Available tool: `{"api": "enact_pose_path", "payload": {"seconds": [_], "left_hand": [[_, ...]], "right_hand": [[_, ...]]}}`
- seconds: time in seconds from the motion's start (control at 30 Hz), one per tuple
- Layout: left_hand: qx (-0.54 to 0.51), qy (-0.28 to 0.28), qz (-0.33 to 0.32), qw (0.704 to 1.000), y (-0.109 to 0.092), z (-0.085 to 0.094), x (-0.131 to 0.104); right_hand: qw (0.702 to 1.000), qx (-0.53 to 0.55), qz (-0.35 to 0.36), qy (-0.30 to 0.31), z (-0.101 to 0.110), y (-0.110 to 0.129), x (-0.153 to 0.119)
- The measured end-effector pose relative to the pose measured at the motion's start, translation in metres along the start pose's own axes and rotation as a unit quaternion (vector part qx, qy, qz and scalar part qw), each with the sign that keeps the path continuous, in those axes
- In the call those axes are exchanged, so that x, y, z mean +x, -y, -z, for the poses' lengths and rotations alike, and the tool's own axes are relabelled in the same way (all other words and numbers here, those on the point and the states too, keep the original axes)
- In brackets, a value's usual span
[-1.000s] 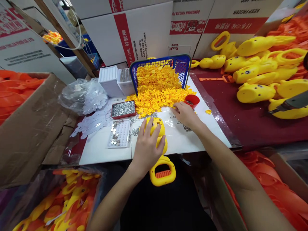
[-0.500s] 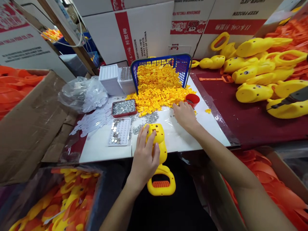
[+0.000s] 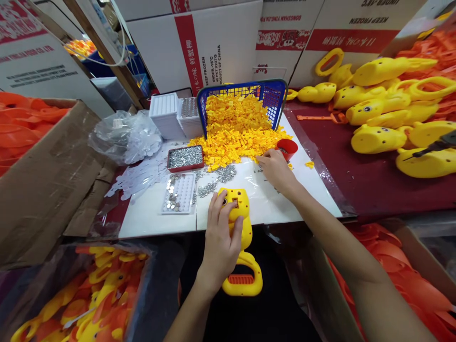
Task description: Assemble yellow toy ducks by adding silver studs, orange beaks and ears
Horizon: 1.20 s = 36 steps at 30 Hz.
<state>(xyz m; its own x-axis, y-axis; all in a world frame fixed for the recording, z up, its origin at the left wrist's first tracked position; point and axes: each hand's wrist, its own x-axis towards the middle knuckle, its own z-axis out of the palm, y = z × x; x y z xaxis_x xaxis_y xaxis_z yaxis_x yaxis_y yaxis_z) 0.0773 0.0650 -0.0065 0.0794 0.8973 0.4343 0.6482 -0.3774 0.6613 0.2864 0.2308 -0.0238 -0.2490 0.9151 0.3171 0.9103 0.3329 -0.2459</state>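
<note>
My left hand [image 3: 223, 237] is wrapped over a yellow duck-shaped toy [image 3: 245, 232], whose head lies at the table's front edge. The toy's looped handle with an orange grip hangs over my lap, and a small square opening shows in its head. My right hand [image 3: 276, 171] is at the right edge of a heap of small yellow parts [image 3: 231, 142], its fingers closed together beside a red cup [image 3: 287, 149]. Whatever those fingertips hold is too small to make out. Behind the heap, a blue basket [image 3: 281, 102] lies tipped on its side, full of the same parts.
Left on the white board [image 3: 142, 223] are a red tray of screws [image 3: 185, 158], a white tray of metal discs [image 3: 178, 194] and a plastic bag [image 3: 110, 135]. Yellow toys [image 3: 377, 137] lie on the right, near a dark tool tip. Boxes of orange parts flank the table.
The toy and my left hand have shifted slightly right and toward my body. My right hand stays by the heap, and the view has moved a little.
</note>
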Motion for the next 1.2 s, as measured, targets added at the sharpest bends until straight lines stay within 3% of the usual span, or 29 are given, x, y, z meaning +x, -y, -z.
{"api": "enact_pose_path", "payload": {"seconds": [0.17,0.4,0.53,0.63,0.7,0.8,0.97,1.07,1.2], "left_hand": [[-0.007,-0.009,0.000,1.000,-0.002,-0.003,0.001],[-0.015,-0.013,-0.002,1.000,-0.001,-0.005,0.001],[-0.040,-0.014,0.014,0.999,0.000,-0.005,-0.001],[-0.074,-0.003,0.049,0.996,0.000,-0.004,-0.002],[-0.095,0.008,0.071,0.993,0.000,-0.004,-0.001],[-0.119,0.010,0.090,0.989,0.000,-0.004,0.000],[-0.117,0.004,0.090,0.989,-0.003,-0.006,-0.001],[-0.115,0.002,0.090,0.989,-0.005,-0.007,-0.004],[-0.108,0.009,0.078,0.991,-0.008,-0.007,-0.006]], "right_hand": [[0.998,0.031,0.017,-0.054,0.001,-0.002,-0.002],[0.993,0.071,0.044,-0.086,0.007,-0.002,-0.001],[0.983,0.136,0.097,-0.081,0.034,0.023,-0.016],[0.943,0.262,0.202,-0.038,0.054,0.050,-0.041],[0.930,0.254,0.264,-0.041,0.062,0.065,-0.059],[0.935,0.180,0.300,-0.062,0.065,0.079,-0.079],[0.946,0.140,0.288,-0.053,0.061,0.082,-0.092],[0.942,0.190,0.264,-0.081,0.054,0.079,-0.096],[0.933,0.287,0.177,-0.125,0.040,0.082,-0.101]]}}
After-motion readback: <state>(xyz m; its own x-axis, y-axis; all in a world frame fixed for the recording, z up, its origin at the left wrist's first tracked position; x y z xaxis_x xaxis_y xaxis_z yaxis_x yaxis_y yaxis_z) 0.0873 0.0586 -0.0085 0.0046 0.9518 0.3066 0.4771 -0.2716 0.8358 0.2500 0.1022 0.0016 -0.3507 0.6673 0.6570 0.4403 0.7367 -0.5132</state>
